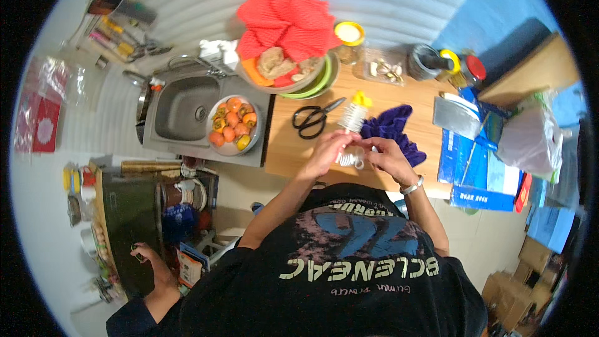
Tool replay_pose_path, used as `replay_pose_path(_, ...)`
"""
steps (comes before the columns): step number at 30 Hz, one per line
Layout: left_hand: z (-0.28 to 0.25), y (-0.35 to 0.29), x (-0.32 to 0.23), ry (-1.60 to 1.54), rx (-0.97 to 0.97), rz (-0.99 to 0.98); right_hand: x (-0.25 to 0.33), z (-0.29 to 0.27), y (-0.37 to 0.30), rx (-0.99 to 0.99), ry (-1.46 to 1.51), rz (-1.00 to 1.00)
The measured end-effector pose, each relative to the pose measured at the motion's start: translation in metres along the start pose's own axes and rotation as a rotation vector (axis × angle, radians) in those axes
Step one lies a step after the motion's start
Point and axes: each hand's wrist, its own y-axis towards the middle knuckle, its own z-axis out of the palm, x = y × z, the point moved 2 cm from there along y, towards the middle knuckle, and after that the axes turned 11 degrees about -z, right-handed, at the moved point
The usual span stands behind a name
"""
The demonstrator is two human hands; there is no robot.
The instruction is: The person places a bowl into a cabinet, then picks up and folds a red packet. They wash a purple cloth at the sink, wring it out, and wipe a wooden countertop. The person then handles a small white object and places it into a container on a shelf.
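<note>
Filling a bowl are persimmons; left hand pinches a brush, right hand's grip unclear.

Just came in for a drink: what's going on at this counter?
A person's left hand holds a white-bristled brush with a yellow tip over the wooden counter. The right hand is close beside it; whatever its fingers grip is too small to tell. Black scissors lie left of the brush, a purple cloth right of it.
</note>
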Motion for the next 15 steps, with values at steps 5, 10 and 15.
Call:
replay_pose_path(5, -0.002, -0.008, 0.011, 0.127, 0.118, -0.073, -0.015, 0.019, 0.018, -0.219, 0.099, 0.011)
replay_pose_path(10, -0.016, -0.039, -0.013, 0.35, -0.003, -0.11, -0.014, 0.063, 0.028, -0.146, 0.424, -0.031)
replay_pose_path(15, -0.043, -0.075, -0.017, 0.328, -0.07, 0.118, 0.002, 0.1, 0.042, -0.006, 0.403, 0.064)
